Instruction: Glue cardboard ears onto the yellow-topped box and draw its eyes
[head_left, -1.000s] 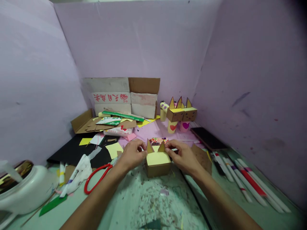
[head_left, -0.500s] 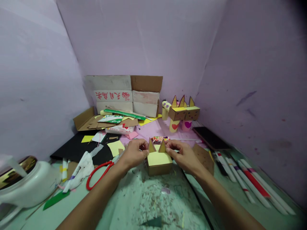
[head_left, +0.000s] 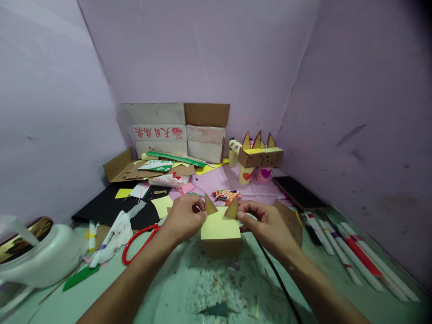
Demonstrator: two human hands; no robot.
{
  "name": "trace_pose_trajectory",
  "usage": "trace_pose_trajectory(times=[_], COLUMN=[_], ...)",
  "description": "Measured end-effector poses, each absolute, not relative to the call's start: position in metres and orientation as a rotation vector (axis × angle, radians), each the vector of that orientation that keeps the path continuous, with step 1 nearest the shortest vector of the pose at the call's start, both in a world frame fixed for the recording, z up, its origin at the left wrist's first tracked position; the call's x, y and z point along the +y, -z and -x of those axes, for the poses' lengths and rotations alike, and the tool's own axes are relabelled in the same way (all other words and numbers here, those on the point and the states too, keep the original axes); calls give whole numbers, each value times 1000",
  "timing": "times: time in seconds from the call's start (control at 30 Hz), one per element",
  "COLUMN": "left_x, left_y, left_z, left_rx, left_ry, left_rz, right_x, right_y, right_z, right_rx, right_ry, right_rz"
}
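A small cardboard box with a pale yellow top [head_left: 221,227] faces me at the middle of the table. Two pointed cardboard triangles stand at its far edge, a left triangle [head_left: 210,205] and a right triangle [head_left: 231,208], both leaning outward. The fingers of my left hand [head_left: 186,217] pinch the left triangle at its outer side. On the other side, thumb and fingers of my right hand [head_left: 265,222] close on the right triangle's outer edge. Whether the triangles are fixed to the box, I cannot tell.
Red-handled scissors [head_left: 140,243] lie left of my left hand. Behind stand box-headed figures with pointed ears [head_left: 261,157]. Several markers [head_left: 357,252] and a black slab [head_left: 299,192] lie at right. A white pot [head_left: 50,256] stands at left, a folded carton [head_left: 162,130] at the back.
The two triangles have moved apart and now lean outward. The box appears slightly nearer and larger, its yellow top showing more. Both hands keep their pinch.
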State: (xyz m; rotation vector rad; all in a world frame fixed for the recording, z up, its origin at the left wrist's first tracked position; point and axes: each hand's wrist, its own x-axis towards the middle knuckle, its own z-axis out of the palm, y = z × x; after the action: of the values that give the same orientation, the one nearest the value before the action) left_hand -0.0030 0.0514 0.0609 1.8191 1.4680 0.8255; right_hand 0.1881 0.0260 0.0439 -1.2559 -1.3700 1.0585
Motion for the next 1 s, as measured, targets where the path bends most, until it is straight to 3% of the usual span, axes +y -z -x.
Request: trace_pose_trajectory(times=[0.47,1.0], left_x=[42,41], left_y=[-52,-46], left_z=[10,9], left_rx=[1227,1213], left_ry=[-849,-859], left_rz=[-1845,-1909], right_x=[28,32], right_y=[-37,-37], right_z=[-196,-204], right_rx=[-1698,-1918], right_ry=[-692,-715], right_rz=[1250,1179])
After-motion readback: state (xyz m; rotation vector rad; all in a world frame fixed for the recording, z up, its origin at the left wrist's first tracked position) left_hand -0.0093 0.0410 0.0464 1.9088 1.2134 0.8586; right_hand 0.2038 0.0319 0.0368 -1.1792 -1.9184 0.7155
